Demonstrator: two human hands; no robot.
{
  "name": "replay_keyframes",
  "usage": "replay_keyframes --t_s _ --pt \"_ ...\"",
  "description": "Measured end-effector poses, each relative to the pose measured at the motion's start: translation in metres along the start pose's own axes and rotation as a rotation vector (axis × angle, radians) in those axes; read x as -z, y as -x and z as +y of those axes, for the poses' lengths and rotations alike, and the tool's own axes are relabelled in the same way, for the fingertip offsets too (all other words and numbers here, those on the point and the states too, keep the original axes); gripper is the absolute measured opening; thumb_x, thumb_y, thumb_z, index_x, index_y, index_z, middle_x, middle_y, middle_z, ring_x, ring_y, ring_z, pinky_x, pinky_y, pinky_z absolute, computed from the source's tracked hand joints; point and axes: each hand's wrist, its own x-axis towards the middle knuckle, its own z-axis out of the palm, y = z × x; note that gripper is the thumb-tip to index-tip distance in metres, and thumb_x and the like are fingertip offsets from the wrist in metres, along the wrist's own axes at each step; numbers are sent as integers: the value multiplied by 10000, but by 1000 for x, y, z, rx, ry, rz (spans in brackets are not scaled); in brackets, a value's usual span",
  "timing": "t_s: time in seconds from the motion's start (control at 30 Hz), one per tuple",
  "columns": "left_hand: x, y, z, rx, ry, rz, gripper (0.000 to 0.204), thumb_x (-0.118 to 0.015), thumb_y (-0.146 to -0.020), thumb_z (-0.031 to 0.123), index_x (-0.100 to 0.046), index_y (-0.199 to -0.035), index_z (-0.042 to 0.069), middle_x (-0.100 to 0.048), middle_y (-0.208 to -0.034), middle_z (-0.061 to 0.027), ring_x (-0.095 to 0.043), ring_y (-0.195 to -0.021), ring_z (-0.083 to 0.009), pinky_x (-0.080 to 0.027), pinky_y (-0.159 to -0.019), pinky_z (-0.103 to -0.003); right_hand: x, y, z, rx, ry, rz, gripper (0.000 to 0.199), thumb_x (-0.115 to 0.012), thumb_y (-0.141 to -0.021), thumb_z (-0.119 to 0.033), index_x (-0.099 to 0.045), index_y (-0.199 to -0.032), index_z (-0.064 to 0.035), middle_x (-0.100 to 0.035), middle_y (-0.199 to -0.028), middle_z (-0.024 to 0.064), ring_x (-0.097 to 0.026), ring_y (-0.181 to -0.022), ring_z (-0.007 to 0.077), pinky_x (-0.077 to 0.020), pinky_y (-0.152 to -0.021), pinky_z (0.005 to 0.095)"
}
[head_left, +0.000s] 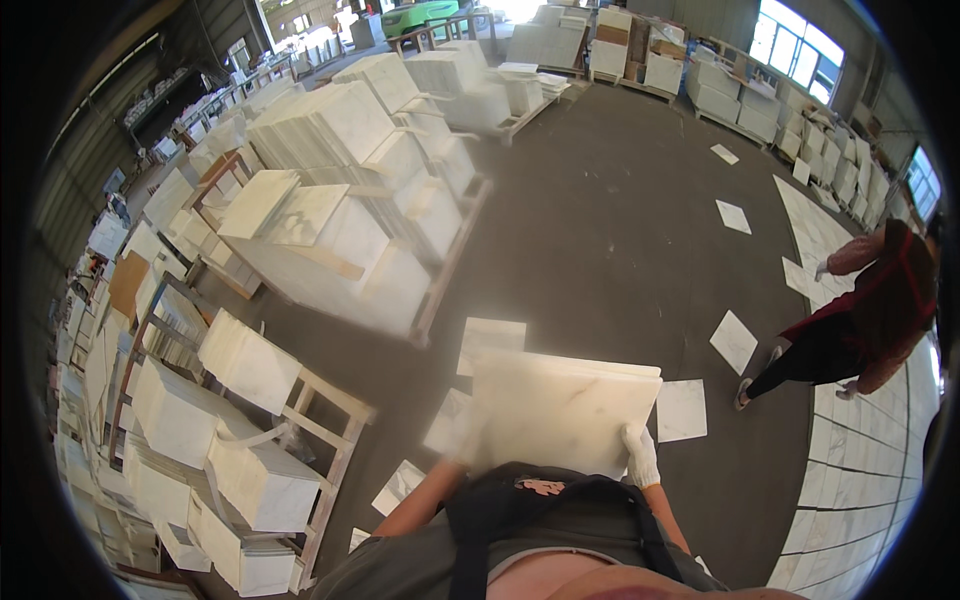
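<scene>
A small stack of square white marble tiles [560,408] is held in front of my body, its lower edge close to my dark apron. My right hand [641,456], in a white knitted glove, grips the right edge of the stack. At the opposite edge is my left hand [457,464], blurred and with its fingers largely hidden by the tiles. Loose marble tiles lie on the floor around the stack: one tile [683,411] to the right, another tile [492,338] beyond it, and a blurred tile [449,424] to the left.
Tiles stand stacked on wooden pallets [428,318] at the far left and nearer on another pallet [333,490]. At right, a person [868,305] bends beside rows of laid tiles [850,455]. A single tile [734,342] lies on the dark floor [590,200] nearby. Crates stand far back.
</scene>
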Motion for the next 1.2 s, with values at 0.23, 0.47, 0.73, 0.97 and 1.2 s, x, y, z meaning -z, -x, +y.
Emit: replay_keyframes --t_s 0.23,0.47,0.73,0.97,1.2 --pt "-16 -195 23 -50 -582 -228 436 -494 -1071 324 -560 -1371 15 -665 -1188 -65 -619 -1030 -203 -511 -924 -332 -19 -120 -46 23 -152 167 619 -640 -980 -402 -513 -1422 13 -583 -1304 42 -503 -1194 145 -389 -1035 320" --pt "-60 -295 72 -32 -543 -195 430 -486 -1072 340 -592 -1324 8 -682 -1164 -78 -626 -1011 -212 -512 -911 -332 -17 -241 -88 77 -114 113 592 -653 -969 -392 -535 -1372 26 -617 -1242 78 -571 -1113 182 -449 -982 333" --pt "-110 -457 79 -26 -942 -15 395 -486 -1061 321 -644 -1212 -8 -701 -1140 -138 -646 -1009 -253 -519 -893 -347 -14 -464 -168 92 -138 -98 603 -685 -966 -318 -493 -1426 21 -589 -1305 72 -543 -1186 170 -436 -1026 339" --pt "-203 -553 118 -155 -708 177 360 -529 -1015 231 -601 -1271 -11 -686 -1191 -192 -645 -1098 -337 -525 -929 -392 4 -628 -263 35 -35 -239 543 -655 -975 -319 -536 -1382 20 -613 -1260 50 -552 -1151 161 -434 -1022 321" --pt "-242 -684 131 -75 -425 241 315 -510 -1064 214 -611 -1272 0 -687 -1185 -77 -642 -1079 -199 -512 -944 -344 9 -763 -299 -21 -172 -247 596 -655 -976 -318 -487 -1437 20 -591 -1292 76 -554 -1175 202 -433 -1034 351"
